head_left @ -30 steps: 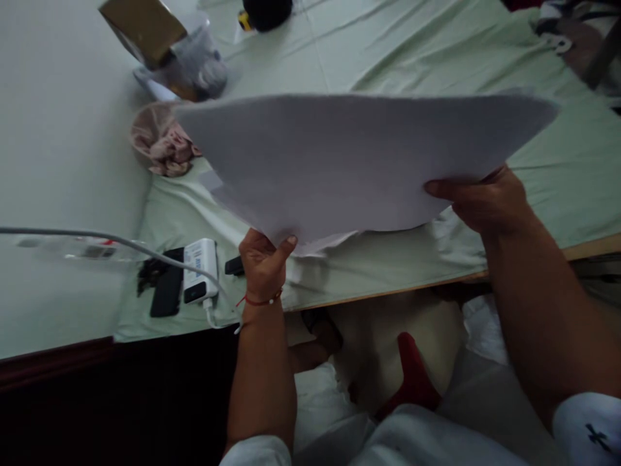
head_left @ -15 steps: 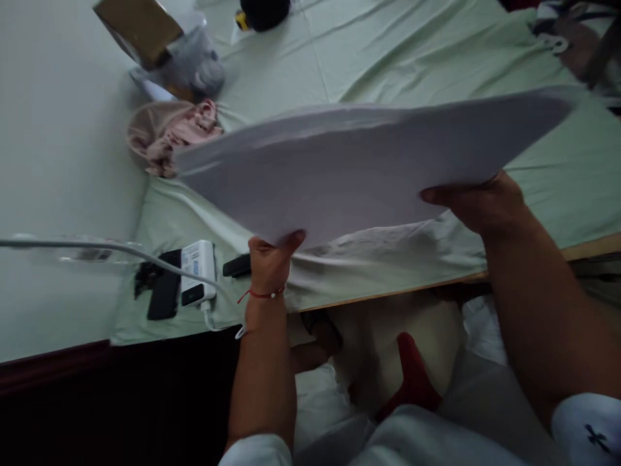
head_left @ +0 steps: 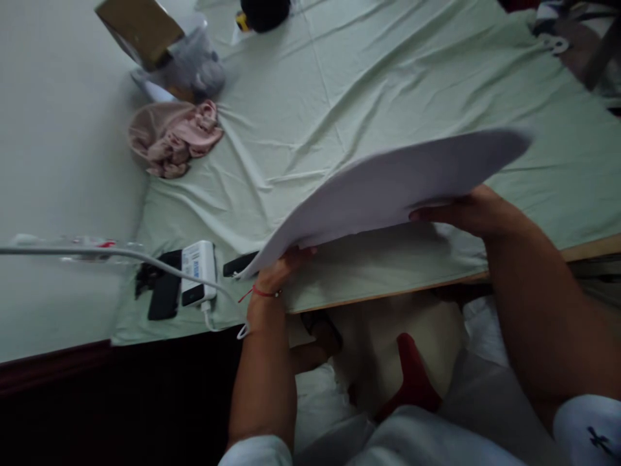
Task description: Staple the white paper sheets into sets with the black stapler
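Observation:
A large, bendy white sheet [head_left: 378, 184] is held over the front of a table spread with pale green cloth; whether it is paper or fabric I cannot tell. My left hand [head_left: 281, 266] grips its lower left part, thumb along the near side and the other fingers mostly hidden. A red string bracelet circles that wrist. At the sheet's lower right edge, my right hand [head_left: 466, 210] pinches it with the thumb in front and fingers behind. The sheet bows between the hands, its far right corner blurred. Its left tip reaches a small black object [head_left: 240, 264] on the cloth.
On the left lie a white power bank [head_left: 198, 272] with a cable and a black phone [head_left: 165, 294]. Behind them are pink cloth [head_left: 182, 139], a plastic bag [head_left: 198, 65] and a cardboard box [head_left: 140, 29]. A grey cable [head_left: 97, 251] crosses from the left.
The sheet has come lower and nearer, bending into a curve, and its left side has swung down toward the black object. My left hand has turned and lowered; the right has shifted slightly down.

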The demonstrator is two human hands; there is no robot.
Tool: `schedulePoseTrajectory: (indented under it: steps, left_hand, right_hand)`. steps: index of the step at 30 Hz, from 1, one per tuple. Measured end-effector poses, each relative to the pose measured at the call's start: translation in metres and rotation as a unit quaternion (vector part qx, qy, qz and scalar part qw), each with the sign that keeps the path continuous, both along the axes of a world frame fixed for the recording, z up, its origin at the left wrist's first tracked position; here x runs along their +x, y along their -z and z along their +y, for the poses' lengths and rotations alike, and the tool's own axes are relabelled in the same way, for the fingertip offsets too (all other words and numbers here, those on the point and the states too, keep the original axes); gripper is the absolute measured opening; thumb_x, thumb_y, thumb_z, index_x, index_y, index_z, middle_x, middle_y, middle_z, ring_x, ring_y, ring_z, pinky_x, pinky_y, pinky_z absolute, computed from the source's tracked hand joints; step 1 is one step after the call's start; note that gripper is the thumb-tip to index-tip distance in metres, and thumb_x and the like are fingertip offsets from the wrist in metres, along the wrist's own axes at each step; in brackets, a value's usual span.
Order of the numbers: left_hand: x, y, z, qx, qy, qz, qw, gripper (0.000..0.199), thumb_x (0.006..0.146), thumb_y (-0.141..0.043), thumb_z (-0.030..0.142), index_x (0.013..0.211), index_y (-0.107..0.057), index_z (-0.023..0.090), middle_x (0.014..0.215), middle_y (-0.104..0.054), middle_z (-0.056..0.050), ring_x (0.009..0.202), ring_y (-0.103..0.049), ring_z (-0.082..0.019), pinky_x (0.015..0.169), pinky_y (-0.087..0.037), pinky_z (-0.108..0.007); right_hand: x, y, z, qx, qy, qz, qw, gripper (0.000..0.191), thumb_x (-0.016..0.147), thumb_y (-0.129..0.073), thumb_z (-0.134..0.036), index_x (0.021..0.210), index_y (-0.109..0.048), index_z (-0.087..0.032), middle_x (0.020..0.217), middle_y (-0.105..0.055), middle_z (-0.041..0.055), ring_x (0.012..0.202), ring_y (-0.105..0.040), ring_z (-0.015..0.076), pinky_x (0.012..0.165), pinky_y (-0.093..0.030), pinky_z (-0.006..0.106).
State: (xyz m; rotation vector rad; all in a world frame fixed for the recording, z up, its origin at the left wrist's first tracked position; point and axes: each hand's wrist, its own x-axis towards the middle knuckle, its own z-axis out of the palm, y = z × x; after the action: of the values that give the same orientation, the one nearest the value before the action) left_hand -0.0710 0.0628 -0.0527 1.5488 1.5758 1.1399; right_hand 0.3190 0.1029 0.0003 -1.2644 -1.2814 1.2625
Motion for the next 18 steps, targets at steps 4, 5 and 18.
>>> schedulePoseTrajectory:
  steps: [4, 5, 18]
  left_hand:
    - [0.007, -0.004, -0.004, 0.022, -0.035, -0.017, 0.999, 0.033, 0.055, -0.101, 0.040, 0.064, -0.071, 0.033, 0.070, -0.073, -0.001, 0.102, -0.073, -0.035, 0.119, -0.047, -0.051]
    - [0.011, -0.006, -0.005, 0.026, -0.046, -0.026, 0.998, 0.034, 0.055, -0.102, 0.043, 0.069, -0.073, 0.032, 0.075, -0.075, -0.001, 0.107, -0.072, -0.035, 0.121, -0.046, -0.052]
    - [0.039, -0.011, -0.002, -0.010, -0.141, -0.280, 0.950, 0.055, 0.063, -0.098, 0.065, 0.101, -0.081, 0.030, 0.113, -0.082, -0.005, 0.120, -0.074, -0.027, 0.114, -0.056, -0.042]
  right_hand:
    - [0.002, 0.006, 0.002, -0.006, 0.008, 0.004, 1.000, 0.035, 0.062, -0.103, -0.019, 0.088, -0.079, -0.024, 0.097, -0.078, 0.0046, 0.103, -0.070, 0.0263, 0.096, -0.061, 0.039]
    - [0.003, 0.008, 0.002, -0.009, -0.001, 0.002, 1.000, 0.035, 0.062, -0.102, -0.018, 0.088, -0.079, -0.024, 0.097, -0.078, 0.0044, 0.104, -0.069, 0.0267, 0.096, -0.061, 0.039]
    - [-0.006, 0.008, 0.006, -0.019, 0.011, -0.008, 1.000, 0.027, 0.065, -0.101, -0.030, 0.083, -0.080, -0.030, 0.094, -0.080, -0.0010, 0.110, -0.073, 0.0296, 0.097, -0.064, 0.044]
